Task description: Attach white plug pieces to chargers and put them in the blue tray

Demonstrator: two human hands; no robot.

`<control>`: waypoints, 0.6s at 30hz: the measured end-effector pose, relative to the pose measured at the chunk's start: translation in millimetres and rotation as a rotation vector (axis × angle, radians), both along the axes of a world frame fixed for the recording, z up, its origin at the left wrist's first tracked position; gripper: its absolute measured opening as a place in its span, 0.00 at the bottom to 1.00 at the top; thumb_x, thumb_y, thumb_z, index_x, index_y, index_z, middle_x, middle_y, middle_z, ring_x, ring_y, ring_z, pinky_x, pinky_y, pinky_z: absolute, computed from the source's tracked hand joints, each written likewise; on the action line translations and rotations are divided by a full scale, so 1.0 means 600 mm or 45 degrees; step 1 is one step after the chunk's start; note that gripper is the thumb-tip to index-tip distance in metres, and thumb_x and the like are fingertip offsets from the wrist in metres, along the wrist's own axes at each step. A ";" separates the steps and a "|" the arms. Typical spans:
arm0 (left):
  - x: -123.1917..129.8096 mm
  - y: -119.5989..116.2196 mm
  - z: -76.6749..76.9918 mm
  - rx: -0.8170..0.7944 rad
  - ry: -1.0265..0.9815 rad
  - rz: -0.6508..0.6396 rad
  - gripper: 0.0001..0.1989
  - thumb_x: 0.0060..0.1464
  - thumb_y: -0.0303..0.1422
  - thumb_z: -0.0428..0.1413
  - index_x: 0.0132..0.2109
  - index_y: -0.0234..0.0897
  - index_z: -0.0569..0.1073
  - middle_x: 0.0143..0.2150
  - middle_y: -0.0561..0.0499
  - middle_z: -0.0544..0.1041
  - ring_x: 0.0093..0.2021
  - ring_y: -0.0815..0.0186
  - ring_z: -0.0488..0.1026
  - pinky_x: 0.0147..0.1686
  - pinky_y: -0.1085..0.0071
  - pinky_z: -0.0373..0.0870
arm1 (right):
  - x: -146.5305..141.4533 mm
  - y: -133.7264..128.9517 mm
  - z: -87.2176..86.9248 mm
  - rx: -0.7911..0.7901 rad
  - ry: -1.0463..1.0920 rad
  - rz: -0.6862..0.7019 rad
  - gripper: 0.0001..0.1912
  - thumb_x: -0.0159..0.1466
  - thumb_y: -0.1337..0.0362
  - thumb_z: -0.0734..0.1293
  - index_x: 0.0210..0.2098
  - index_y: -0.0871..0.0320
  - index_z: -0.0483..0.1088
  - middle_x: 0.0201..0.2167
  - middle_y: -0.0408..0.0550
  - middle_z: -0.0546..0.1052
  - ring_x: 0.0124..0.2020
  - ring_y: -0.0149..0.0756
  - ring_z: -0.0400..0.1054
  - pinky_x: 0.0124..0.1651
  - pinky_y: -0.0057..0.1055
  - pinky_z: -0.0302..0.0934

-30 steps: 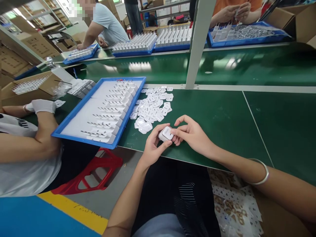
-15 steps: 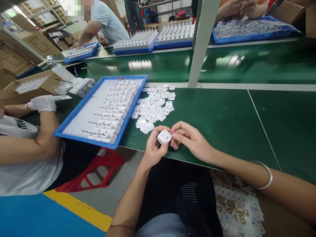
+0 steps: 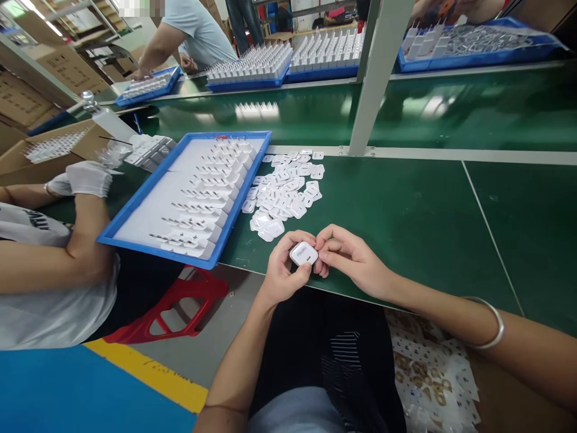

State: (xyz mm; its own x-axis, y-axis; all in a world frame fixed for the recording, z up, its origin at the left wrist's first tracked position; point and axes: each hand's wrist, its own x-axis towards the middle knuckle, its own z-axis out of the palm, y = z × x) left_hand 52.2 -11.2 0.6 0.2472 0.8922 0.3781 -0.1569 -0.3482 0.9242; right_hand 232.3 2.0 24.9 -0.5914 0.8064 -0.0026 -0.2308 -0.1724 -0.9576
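Note:
Between the thumb and fingers of my left hand (image 3: 286,267) is a small white charger housing (image 3: 303,254) with rounded corners. A dark slot and faint grey marking show on its upward face. My right hand (image 3: 345,255) is closed at the housing's right side, thumb and fingertips pinched together against its edge. Whether a small part sits in that pinch is hidden. Just beyond my left hand lies a loose pile of flat white plastic covers (image 3: 286,189) with slots. Left of the pile stands a blue-rimmed tray (image 3: 148,187) with rows of white housings (image 3: 216,189) bearing metal pins.
A co-worker's gloved hands (image 3: 88,179) are at the left, beside a cardboard box (image 3: 81,159). A grey post (image 3: 376,78) rises from the rail behind the green table (image 3: 406,210). Blue trays of parts (image 3: 252,66) line the far side. A red stool (image 3: 189,300) stands below.
The housing has tilted in my left hand, so marking now shows on its face. Both hands stay close together. The co-worker's gloved hands at the left have shifted.

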 end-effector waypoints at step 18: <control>0.000 0.001 0.005 -0.212 -0.166 -0.119 0.19 0.57 0.48 0.54 0.45 0.36 0.71 0.42 0.46 0.72 0.35 0.63 0.72 0.35 0.66 0.70 | -0.001 0.001 0.006 -0.076 -0.005 -0.058 0.03 0.67 0.63 0.63 0.37 0.56 0.66 0.26 0.45 0.78 0.28 0.34 0.71 0.36 0.32 0.66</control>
State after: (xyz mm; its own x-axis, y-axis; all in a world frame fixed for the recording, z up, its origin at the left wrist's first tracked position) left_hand 52.4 -10.4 3.7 0.2906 0.9204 0.2617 -0.3034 -0.1707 0.9374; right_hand 231.7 2.6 28.5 -0.5538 0.8309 -0.0537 -0.2358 -0.2184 -0.9470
